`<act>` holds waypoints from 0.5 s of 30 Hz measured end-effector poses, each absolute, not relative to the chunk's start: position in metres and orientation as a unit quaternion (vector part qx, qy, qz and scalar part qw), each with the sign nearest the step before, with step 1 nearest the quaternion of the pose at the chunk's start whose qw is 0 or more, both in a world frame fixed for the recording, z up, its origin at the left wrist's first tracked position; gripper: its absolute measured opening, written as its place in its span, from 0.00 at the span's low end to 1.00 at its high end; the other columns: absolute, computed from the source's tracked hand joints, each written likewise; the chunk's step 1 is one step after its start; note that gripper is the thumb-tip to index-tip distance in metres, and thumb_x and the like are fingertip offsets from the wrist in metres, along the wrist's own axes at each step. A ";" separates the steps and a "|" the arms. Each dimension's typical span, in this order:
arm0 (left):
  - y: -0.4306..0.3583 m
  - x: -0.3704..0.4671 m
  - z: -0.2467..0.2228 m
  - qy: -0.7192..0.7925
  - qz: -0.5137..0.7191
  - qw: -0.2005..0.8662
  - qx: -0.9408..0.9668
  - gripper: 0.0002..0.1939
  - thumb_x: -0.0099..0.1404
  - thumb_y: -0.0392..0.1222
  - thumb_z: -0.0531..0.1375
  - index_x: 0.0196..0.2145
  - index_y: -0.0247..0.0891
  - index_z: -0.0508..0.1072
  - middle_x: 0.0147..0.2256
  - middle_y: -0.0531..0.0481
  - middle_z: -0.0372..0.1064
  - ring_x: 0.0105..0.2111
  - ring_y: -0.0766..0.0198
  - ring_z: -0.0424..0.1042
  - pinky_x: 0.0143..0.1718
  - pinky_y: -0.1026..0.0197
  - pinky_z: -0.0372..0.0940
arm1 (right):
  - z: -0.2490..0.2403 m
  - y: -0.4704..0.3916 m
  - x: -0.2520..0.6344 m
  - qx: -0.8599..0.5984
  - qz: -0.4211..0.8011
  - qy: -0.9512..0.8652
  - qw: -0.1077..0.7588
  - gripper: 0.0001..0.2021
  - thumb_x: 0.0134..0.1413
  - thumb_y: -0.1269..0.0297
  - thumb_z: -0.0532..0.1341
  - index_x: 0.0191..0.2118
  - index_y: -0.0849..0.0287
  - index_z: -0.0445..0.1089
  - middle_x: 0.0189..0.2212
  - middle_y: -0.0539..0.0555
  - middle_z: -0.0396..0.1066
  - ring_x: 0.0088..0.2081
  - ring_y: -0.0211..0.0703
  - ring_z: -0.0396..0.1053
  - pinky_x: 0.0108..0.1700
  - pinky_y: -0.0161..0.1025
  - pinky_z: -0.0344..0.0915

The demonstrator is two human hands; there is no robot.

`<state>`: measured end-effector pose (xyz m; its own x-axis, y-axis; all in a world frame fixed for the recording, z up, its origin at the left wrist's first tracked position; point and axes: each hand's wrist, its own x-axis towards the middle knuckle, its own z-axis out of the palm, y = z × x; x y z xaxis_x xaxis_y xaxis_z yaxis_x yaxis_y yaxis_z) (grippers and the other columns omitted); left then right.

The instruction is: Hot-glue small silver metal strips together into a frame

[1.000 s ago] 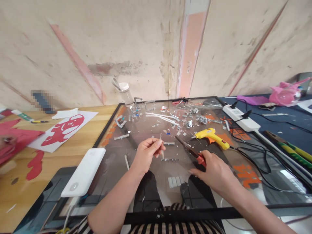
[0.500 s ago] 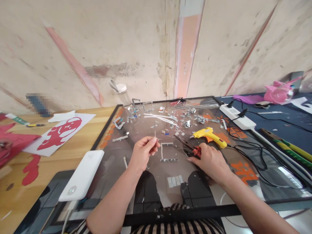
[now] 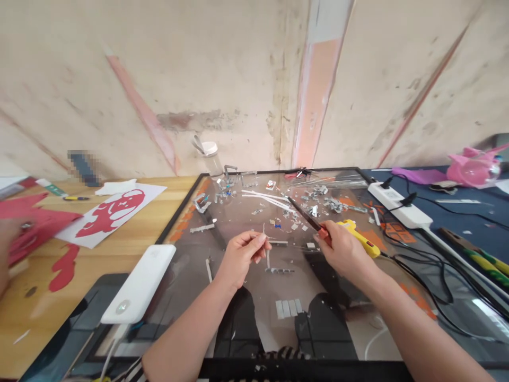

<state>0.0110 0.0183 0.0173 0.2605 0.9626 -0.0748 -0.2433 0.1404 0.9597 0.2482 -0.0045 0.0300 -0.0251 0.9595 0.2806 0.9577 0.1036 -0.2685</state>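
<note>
Bare plaster wall stood behind the worktop (image 3: 131, 233), where a black-framed glass panel (image 3: 238, 297) lay flat, littered with metal scraps (image 3: 318, 193). At frame centre I saw the left hand (image 3: 238, 257) with fingers (image 3: 260, 240) pinched narrow on a thin silvery strip (image 3: 264, 229), held just above the glass. Right of it, the right hand (image 3: 344, 252) was wrapped around red-handled pliers (image 3: 306, 215), their dark tip pointing to the upper left. I could not tell how the tip stood. A yellow glue gun (image 3: 360, 239) lay just beside that hand.
</note>
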 end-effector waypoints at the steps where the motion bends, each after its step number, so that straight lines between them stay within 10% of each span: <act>1: 0.019 0.010 0.018 0.389 0.471 0.649 0.453 0.11 0.56 0.45 0.63 0.26 0.33 0.72 0.25 0.49 0.70 0.21 0.73 0.63 0.20 0.70 0.54 | 0.030 -0.004 0.246 -0.648 -0.009 -0.731 0.216 0.05 0.57 0.66 0.50 0.35 0.58 0.61 0.29 0.56 0.69 0.33 0.47 0.66 0.33 0.38 0.58; 9: 0.016 0.008 0.025 0.383 0.491 0.631 0.462 0.12 0.55 0.46 0.63 0.25 0.33 0.72 0.24 0.49 0.70 0.20 0.73 0.61 0.19 0.69 0.53 | 0.020 -0.007 0.257 -0.580 -0.161 -0.767 0.220 0.10 0.52 0.72 0.54 0.40 0.57 0.65 0.40 0.56 0.73 0.48 0.53 0.63 0.41 0.46 0.55; 15: 0.012 0.011 0.025 0.394 0.476 0.596 0.514 0.11 0.57 0.45 0.62 0.25 0.33 0.73 0.23 0.50 0.70 0.20 0.74 0.60 0.19 0.69 0.53 | 0.023 -0.015 0.265 -0.601 -0.199 -0.749 0.197 0.07 0.56 0.67 0.54 0.40 0.57 0.67 0.35 0.54 0.74 0.41 0.51 0.67 0.36 0.42 0.58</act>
